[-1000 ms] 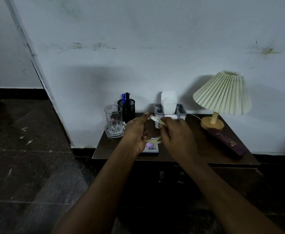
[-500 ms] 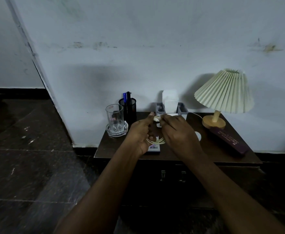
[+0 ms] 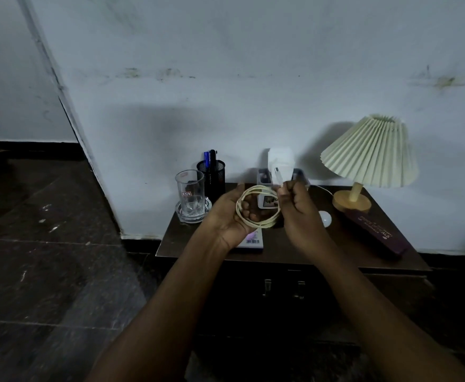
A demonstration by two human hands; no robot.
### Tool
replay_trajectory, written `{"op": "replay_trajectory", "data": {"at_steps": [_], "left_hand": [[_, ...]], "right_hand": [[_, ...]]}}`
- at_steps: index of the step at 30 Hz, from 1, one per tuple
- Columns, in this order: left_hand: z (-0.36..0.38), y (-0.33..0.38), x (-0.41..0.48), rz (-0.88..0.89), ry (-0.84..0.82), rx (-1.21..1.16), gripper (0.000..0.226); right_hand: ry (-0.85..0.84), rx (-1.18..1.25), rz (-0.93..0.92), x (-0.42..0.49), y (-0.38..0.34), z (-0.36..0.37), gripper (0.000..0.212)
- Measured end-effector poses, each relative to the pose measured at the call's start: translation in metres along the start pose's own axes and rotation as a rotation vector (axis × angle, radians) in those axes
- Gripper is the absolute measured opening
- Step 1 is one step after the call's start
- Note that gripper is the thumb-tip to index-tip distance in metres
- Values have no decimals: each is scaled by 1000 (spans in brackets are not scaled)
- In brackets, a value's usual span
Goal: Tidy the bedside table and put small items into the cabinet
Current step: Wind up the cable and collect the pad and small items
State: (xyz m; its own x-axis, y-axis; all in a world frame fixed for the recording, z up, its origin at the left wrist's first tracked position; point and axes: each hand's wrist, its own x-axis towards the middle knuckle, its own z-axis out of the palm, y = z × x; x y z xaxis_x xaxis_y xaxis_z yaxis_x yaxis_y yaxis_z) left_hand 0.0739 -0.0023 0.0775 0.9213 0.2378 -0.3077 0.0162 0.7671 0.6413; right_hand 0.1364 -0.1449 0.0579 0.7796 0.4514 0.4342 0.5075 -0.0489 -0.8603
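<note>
A pale yellow cable [image 3: 259,206] is coiled into a loop above the dark bedside table [image 3: 303,246]. My left hand [image 3: 231,213] holds the loop from the left, palm up. My right hand [image 3: 294,202] pinches the cable's white plug end, which points upward. Under my left hand a small white box with a barcode [image 3: 252,241] lies on the table. The cabinet doors [image 3: 283,290] below, with two metal handles, are closed.
On the table stand a glass on a saucer [image 3: 190,199], a black mesh pen holder [image 3: 211,175], a grey organizer with a white item [image 3: 281,166], a pleated lamp [image 3: 369,155], a dark purple box [image 3: 374,230] and a small white round thing [image 3: 325,217]. Dark floor lies left.
The coil has opened into a wider loop in my left hand. My right hand has lifted the plug end up and slightly right.
</note>
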Motion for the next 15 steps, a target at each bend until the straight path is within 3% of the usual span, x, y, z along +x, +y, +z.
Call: {"op": "replay_trajectory", "data": {"at_steps": [4,7,12,15], "left_hand": [[-5,3,-3,-28,-83,-22,53],[-8,6,-3,-15,-132,-17,36],[-13,5,-3,-28,-272,-31,52],[-17,3,-1,-59,-334,38,61]], "right_hand": [[-27,20,95,1,6,-11,21],[-19,77,87,4,8,-18,22],[111,132,124,5,5,-20,34],[183,113,170,6,8,-18,30]]}}
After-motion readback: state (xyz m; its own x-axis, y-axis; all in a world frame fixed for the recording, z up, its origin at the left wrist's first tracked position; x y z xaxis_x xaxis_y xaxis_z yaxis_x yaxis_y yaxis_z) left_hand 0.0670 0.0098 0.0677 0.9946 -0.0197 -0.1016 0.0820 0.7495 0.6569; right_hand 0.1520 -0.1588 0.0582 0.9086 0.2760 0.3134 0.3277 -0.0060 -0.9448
